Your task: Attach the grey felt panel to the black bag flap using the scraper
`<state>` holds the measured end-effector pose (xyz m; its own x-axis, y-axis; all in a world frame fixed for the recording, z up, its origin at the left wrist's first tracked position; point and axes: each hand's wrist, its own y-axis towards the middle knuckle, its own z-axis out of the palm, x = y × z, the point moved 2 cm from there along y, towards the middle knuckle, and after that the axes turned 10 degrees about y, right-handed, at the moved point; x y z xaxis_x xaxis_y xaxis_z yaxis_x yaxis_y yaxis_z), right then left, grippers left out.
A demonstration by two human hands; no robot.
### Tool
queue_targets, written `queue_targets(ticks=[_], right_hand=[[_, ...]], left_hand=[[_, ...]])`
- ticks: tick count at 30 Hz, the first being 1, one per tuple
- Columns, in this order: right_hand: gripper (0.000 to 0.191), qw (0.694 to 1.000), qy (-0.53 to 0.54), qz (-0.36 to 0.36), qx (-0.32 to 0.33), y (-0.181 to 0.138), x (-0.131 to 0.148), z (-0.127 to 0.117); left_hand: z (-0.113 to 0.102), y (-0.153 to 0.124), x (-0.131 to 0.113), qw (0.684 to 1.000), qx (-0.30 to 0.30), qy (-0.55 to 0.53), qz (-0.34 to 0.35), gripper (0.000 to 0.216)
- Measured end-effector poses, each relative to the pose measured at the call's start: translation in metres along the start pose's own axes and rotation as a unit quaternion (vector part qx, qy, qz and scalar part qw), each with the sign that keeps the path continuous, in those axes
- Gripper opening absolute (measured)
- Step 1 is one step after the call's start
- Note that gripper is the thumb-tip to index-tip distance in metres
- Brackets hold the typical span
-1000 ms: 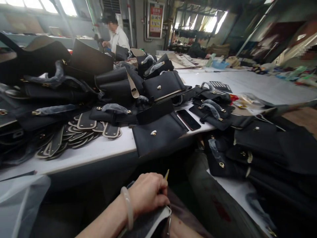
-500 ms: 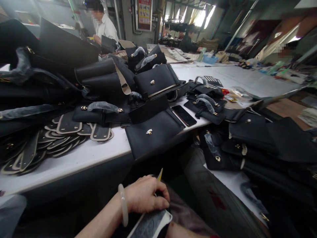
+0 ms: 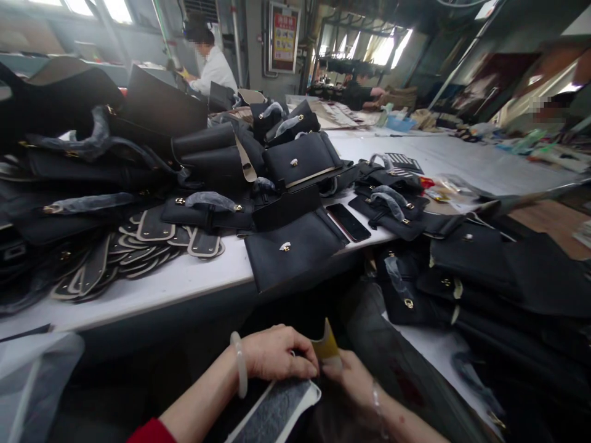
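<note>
Both hands low, below the table [image 3: 184, 280] edge. Left hand [image 3: 277, 354] and right hand [image 3: 353, 378] pinch a small yellow card [image 3: 325, 347] between their fingertips — over a dark flat piece [image 3: 277, 415] on the lap. Phone [image 3: 348, 222] lies on the table above.

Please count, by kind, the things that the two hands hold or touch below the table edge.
Yellowish card, held by both the left hand and the right hand: 1
Grey piece with white edge, under the left hand: 1
Total: 2
</note>
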<state>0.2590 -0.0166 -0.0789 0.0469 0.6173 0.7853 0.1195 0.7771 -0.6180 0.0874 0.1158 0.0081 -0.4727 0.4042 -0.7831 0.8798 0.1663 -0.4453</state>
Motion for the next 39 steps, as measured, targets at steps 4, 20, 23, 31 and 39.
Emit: queue_targets(ticks=[4, 20, 23, 31, 39], right_hand=[[0.053, 0.998, -0.056, 0.034, 0.009, -0.043, 0.025, -0.052], [0.073, 0.972, -0.039, 0.041, 0.228, -0.075, 0.072, 0.016], [0.068, 0.973, -0.023, 0.045, 0.225, -0.076, 0.074, 0.019], [0.072, 0.966, -0.077, 0.042, 0.243, -0.07, 0.072, 0.02], [0.068, 0.966, 0.03, 0.012, 0.255, -0.059, 0.041, 0.028]], left_hand=[[0.001, 0.001, 0.002, 1.0, -0.001, -0.011, -0.001, 0.025], [0.004, -0.005, 0.001, 0.998, -0.044, -0.054, 0.001, 0.025], [0.002, -0.005, 0.0, 0.998, -0.044, -0.049, -0.002, 0.029], [0.001, -0.008, 0.002, 0.999, -0.04, -0.017, -0.005, 0.028], [-0.002, -0.008, 0.002, 0.999, -0.041, -0.005, 0.024, 0.022]])
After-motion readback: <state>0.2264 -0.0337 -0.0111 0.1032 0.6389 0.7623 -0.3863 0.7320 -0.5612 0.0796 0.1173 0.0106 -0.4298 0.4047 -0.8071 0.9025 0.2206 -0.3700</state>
